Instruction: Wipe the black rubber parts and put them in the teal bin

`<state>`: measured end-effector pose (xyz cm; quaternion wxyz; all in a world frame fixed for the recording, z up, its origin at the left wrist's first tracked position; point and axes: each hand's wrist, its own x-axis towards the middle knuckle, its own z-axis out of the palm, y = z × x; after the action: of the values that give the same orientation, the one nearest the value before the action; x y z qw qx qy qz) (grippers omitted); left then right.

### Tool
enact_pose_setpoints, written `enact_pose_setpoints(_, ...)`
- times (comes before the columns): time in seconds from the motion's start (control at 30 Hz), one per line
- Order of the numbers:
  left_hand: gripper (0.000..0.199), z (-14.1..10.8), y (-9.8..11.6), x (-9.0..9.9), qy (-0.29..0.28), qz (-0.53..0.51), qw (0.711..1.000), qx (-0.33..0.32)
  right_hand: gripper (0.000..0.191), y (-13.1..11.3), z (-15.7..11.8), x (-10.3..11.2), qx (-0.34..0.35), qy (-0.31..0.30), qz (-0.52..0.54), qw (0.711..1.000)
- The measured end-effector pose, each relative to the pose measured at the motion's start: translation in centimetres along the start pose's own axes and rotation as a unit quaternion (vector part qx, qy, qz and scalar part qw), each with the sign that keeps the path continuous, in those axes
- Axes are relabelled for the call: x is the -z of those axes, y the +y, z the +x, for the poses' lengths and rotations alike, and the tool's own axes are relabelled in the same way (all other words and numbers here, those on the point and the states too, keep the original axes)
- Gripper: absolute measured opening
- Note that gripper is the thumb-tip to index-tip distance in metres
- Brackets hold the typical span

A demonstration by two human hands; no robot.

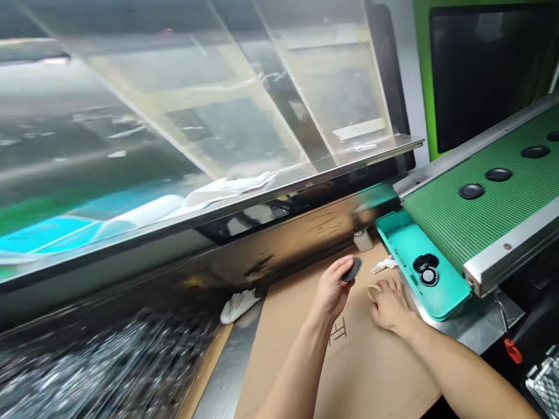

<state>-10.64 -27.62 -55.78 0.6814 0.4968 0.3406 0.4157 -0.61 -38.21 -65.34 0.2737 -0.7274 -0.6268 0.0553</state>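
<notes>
My left hand (pixel 334 288) is raised above the cardboard sheet (pixel 297 326), its fingers closed on a flat black round cap (pixel 351 270). To its right, my right hand (pixel 390 305) is low over the cardboard with its fingers curled together. A small pale beige piece (pixel 374 291) shows at its fingertips; I cannot make out what it is. Just beyond those fingers lies a crumpled white cloth (pixel 384 265). The turquoise tray (pixel 448 305) next to my right hand has black round parts (pixel 427 270) in it, one with a pale centre.
A green conveyor belt (pixel 463 224) carries several black round caps (pixel 498 174). A small whitish container (pixel 363 240) stands by the machine wall. White gloves (pixel 239 306) lie at the left edge. A red-handled tool (pixel 512 351) is at right; shiny blurred pieces (pixel 109 366) fill the lower left.
</notes>
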Motion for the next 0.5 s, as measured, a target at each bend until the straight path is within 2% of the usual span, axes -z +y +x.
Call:
enact_pose_setpoints(0.07, 0.024, -0.5, -1.8, 5.8, 0.052, -0.112, 0.991, 0.056, 0.031, -0.1, -0.3, -0.1, 0.023, -0.002, 0.011, 1.000)
enact_pose_setpoints(0.1, 0.018, -0.9, -2.7, 8.1, 0.081, -0.164, 0.981, 0.065, 0.033, -0.2, -0.5, -0.2, 0.034, 0.007, 0.027, 0.999)
enact_pose_setpoints(0.17, 0.011, -1.6, -4.5, 11.1, 0.126, -0.233, 0.962, 0.065, 0.036, -0.5, -0.7, -0.4, 0.057, 0.047, 0.075, 0.994)
enact_pose_setpoints(0.23, 0.008, -2.2, -5.8, 12.1, 0.128, -0.239, 0.961, 0.054, 0.038, -1.3, -0.4, -0.5, 0.079, 0.098, 0.125, 0.984)
enact_pose_setpoints(0.3, 0.008, -2.6, -6.5, 11.8, 0.084, -0.220, 0.971, 0.039, 0.038, -2.6, 0.4, -0.7, 0.114, 0.130, 0.152, 0.973)
enact_pose_setpoints(0.4, 0.016, -2.8, -6.6, 10.9, 0.021, -0.243, 0.970, 0.018, 0.036, -5.3, 2.3, -2.1, 0.164, 0.123, 0.131, 0.970)
enact_pose_setpoints(0.5, 0.026, -2.7, -6.4, 10.8, -0.026, -0.318, 0.947, 0.041, 0.036, -7.3, 3.7, -4.6, 0.158, 0.112, 0.057, 0.979)
